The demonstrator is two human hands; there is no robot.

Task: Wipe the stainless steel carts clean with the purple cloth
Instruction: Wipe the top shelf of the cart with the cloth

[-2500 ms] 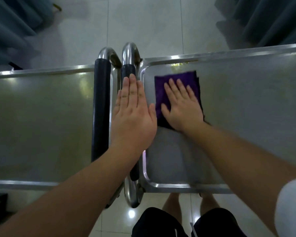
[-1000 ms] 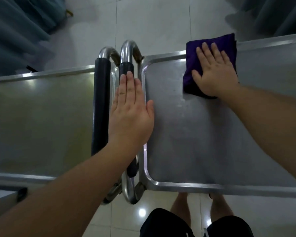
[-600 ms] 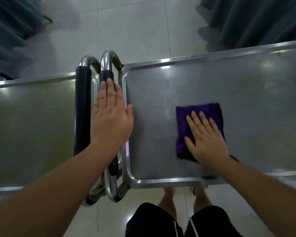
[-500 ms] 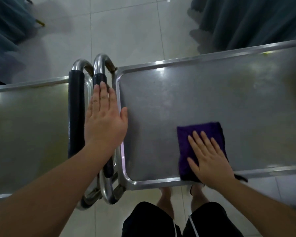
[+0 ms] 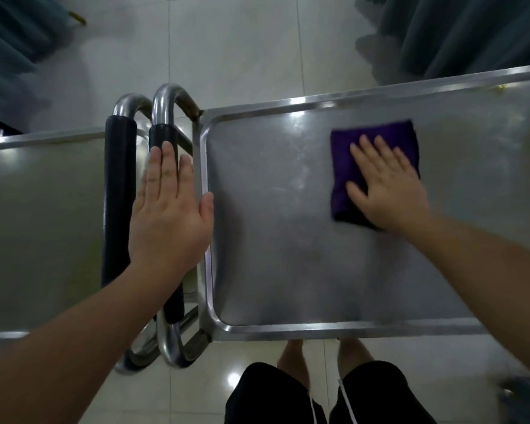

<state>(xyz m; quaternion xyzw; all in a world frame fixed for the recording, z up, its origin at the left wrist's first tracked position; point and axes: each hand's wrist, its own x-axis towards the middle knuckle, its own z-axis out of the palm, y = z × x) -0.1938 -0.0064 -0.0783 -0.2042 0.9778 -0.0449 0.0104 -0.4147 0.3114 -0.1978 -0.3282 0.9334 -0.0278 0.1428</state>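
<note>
Both hands lie flat with no grip closed on anything: the left hand [image 5: 169, 206], left of centre in the frame, rests with straight fingers on the padded handle [image 5: 162, 139] between the two carts, while the right hand [image 5: 386, 188], right of centre, presses with spread fingers on the purple cloth [image 5: 343, 154]. Lower in the frame, below the near rim, dark shorts and bare feet show over the tiled floor [image 5: 227, 50]. That cloth sits folded on the right cart's tray [image 5: 273, 240], towards its far rim at upper right. It looks soft, light and limp, so it should slide best under a flat palm at its middle, since pinching an edge would likely bunch it. The left cart [image 5: 43, 209] lies at the left edge, untouched by the cloth.
</note>
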